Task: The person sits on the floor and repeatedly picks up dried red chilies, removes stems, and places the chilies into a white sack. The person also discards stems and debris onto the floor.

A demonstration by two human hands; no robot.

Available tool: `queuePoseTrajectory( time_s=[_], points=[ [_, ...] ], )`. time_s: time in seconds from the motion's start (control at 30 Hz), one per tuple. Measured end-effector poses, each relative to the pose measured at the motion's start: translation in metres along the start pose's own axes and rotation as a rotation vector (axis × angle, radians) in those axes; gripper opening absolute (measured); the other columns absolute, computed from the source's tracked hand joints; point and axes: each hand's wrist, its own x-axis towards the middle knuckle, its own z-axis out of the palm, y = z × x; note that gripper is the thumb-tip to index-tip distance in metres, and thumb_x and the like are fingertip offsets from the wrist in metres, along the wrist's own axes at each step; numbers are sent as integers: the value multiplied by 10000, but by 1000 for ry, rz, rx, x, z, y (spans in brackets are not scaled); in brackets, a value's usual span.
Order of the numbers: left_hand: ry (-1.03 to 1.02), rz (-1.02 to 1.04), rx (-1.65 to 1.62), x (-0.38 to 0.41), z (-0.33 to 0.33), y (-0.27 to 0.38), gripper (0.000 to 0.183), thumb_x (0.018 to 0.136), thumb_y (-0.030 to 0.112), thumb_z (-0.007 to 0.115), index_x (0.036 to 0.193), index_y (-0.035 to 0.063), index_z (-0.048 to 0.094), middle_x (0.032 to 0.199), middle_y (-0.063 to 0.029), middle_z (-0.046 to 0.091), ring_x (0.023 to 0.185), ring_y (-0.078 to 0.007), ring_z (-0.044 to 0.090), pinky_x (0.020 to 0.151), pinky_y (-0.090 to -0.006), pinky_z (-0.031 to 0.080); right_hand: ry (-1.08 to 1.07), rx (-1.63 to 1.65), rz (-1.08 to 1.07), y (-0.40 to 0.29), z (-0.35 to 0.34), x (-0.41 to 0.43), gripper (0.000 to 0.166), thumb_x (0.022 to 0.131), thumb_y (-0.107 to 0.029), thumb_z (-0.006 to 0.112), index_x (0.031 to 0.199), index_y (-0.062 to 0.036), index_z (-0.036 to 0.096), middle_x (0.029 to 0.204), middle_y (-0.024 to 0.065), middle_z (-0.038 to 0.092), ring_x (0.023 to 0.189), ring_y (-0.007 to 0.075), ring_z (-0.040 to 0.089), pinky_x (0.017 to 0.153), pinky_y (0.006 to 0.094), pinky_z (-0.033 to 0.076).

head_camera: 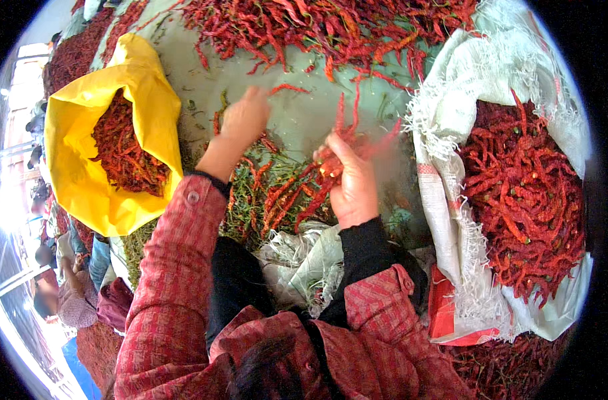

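Note:
A bunch of red chili peppers is gripped in my right hand, tips pointing up and out to the right, slightly blurred. My left hand is over the pale work surface, left of the bunch; its fingers look curled, and whether it holds anything cannot be told. One loose red chili lies just right of it. Beneath and between my hands is a heap of green stems with several red chilies mixed in. A large pile of red chilies spreads along the far side.
At left stands an open yellow sack with darker red chilies inside. At right is an open white woven sack with frayed edges, full of red chilies. White sacking lies before my lap. Other people sit at the far left.

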Motion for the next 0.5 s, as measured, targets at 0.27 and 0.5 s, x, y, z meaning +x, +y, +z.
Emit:
queuePoseTrajectory(
  time_s=[0.27, 0.5],
  points=[
    [-7, -133, -320, 0, 18, -12, 172, 797, 131, 457, 942, 57, 513, 873, -159, 552, 800, -338, 546, 676, -404, 452, 30, -96, -20, 0, 0, 2, 105, 737, -78, 620, 808, -19, 569, 720, 42, 582, 642, 128, 548, 613, 256, 424],
    [-294, 211, -661, -97, -33, 43, 160, 795, 151, 470, 896, 46, 537, 816, -149, 551, 738, -337, 546, 639, -383, 443, -318, -581, -81, 2, 7, -13, 165, 754, -101, 617, 900, -30, 589, 833, 5, 590, 734, 79, 528, 682, 230, 418]
  ],
)
